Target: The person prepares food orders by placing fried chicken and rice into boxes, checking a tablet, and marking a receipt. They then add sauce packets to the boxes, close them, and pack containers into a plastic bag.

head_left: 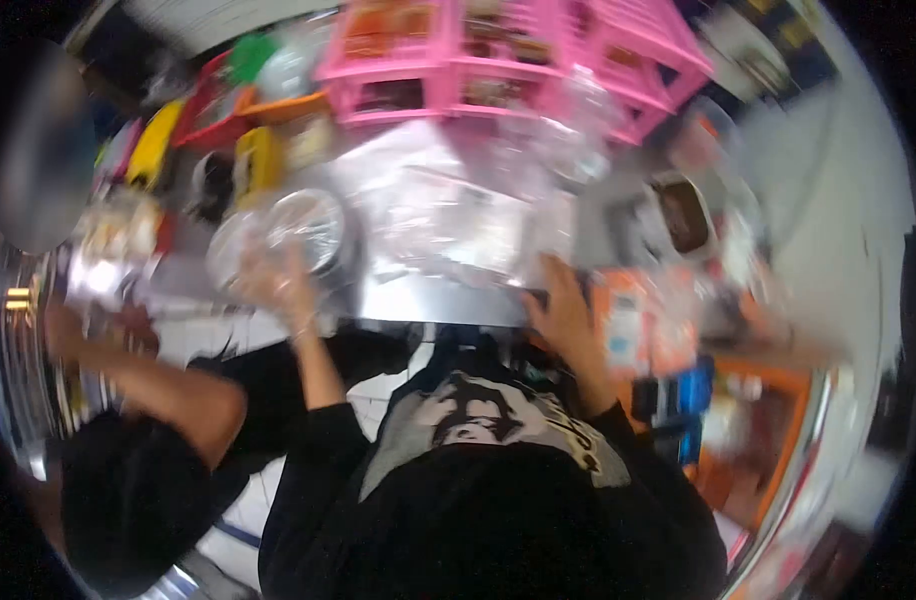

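My left hand [286, 285] is blurred at the near side of a round container [313, 225] that looks covered with clear plastic. Whether the fingers grip its rim or only touch it is not clear. At the right end of the metal table edge [438, 303], my right hand [568, 318] has its thumb and fingers apart and holds nothing. Clear plastic bags or sheets [458, 225] lie on the table just left of it. An orange and white packet [623, 320] is close to its right side.
Pink plastic baskets [393, 80] with things inside stand at the back. A brown-filled tub [686, 215] sits to the right, above an orange-framed drawer or box [768, 455]. Yellow and red containers line the back left. A co-worker's arm [168, 395] reaches in from the left.
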`<state>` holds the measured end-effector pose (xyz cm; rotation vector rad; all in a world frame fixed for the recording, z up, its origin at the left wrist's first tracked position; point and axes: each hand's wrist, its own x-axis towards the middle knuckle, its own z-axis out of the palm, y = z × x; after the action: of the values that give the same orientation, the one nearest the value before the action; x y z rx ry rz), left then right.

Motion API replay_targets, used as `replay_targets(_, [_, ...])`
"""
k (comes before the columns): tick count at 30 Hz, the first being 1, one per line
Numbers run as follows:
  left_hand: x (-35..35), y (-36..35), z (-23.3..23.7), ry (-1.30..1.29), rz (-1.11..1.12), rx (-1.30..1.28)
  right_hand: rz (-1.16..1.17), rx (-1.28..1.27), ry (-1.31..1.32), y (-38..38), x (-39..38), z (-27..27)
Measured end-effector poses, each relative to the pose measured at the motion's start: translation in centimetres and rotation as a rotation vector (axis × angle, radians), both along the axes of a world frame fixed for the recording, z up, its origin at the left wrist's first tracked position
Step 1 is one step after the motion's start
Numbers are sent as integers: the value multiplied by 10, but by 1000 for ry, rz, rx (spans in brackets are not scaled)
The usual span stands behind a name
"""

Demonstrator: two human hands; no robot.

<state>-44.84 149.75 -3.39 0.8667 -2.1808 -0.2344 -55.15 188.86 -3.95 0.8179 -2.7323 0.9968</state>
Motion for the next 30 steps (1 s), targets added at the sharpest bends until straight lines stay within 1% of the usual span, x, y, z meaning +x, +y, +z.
replay_targets(2, [-1, -7, -23, -179, 266, -253, -170, 171, 105, 20, 23, 36])
replay_targets(3, [-3, -4, -18, -196, 282, -177, -232, 253, 147, 31, 30, 47])
replay_targets(4, [-5, -2, -10, -218, 309, -105, -395, 304, 198, 45, 34, 50])
replay_targets(6, [-4, -1, -6, -160, 241, -154, -693, 406, 299, 73, 37, 55])
replay_targets(7, [-4, 0, -5, -133, 212, -179, -767, 450, 239, 94, 35, 44])
replay_targets(10, [-4, 4, -2, -95, 181, -42, -691, 134, 258, 129, 35, 29])
replay_targets(11, [-3, -2, -5, -109, 165, -37, -651, 85, 246, 132, 33, 29])
replay_targets(14, [0, -3, -10, -74, 122, -25, -659, 118, 103, 131, 35, 38])
replay_targets(17, [-1, 1, -7, -40, 93, -9, -609, 111, 12, 139, 39, 43])
replay_targets(18, [-3, 6, -7, -13, 88, -59, -589, 103, -13, 141, 39, 45])
replay_targets(20, [-4, 32, -3, 40, 80, -156, -577, 144, -39, 145, 39, 40])
replay_targets(23, [-19, 77, -12, 184, 128, -67, -572, 204, -121, 146, 40, 44])
replay_targets(26, [-18, 140, -9, 179, -107, -177, -575, 214, -140, 146, 40, 39])
replay_targets(30, [-8, 233, 2, 228, -746, -225, -633, 245, -164, 139, 41, 41])
